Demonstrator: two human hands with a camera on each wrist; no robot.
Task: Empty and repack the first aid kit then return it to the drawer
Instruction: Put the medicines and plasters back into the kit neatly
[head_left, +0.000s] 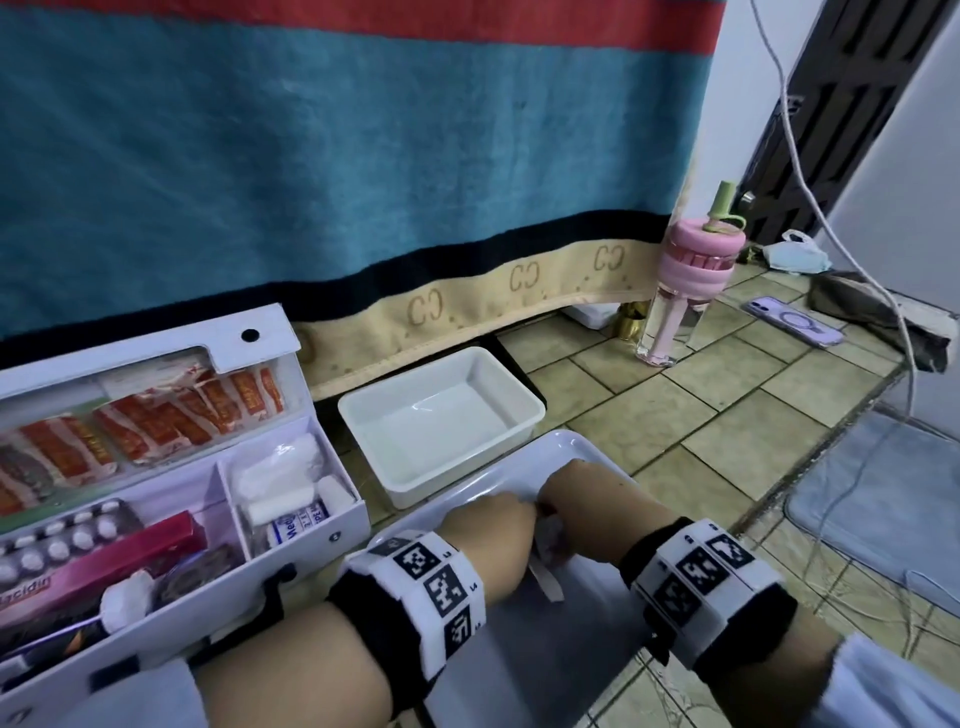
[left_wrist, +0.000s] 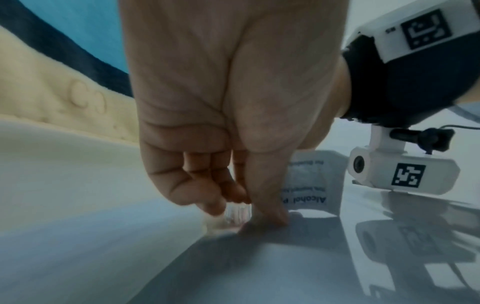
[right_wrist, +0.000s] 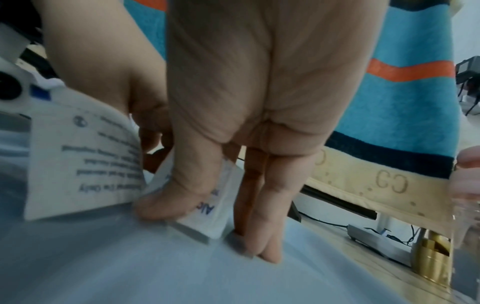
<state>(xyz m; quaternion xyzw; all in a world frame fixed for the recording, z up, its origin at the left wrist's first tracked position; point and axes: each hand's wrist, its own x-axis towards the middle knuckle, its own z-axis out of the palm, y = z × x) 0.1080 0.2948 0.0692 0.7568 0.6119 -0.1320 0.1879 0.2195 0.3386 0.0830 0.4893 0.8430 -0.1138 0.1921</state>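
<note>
The white hinged plastic first aid kit box (head_left: 171, 467) is sitting open just to the left of the left hand (head_left: 491, 519), still mostly full w/ orange-wrapped plasters, blister pills, gauze rolls, so emptying is judged as barely started. Both hands are working together over the shallow pale-grey plastic tray (head_left: 519, 665) directly below them. The right hand (right_wrist: 249, 127) is pinching a white paper alcohol-prep sachet (right_wrist: 205, 218) btwn thumb and fingers, its lower edge touching the tray floor, two fingers straight down beside it. The left hand is closing thumb and curled fingertips round a small clear ribbed item (left_wrist: 237, 214), prob. a cap or vial, can't tell which; a second white sachet (right_wrist: 83, 160) is standing against that hand. To do this well: lay sachets flat, keep the clear piece from rolling, release one thing at a time. Beyond the hands an empty white rectangular tub (head_left: 441, 421) is waiting, and farther right a pink-lidded clear bottle (head_left: 685, 275).
</note>
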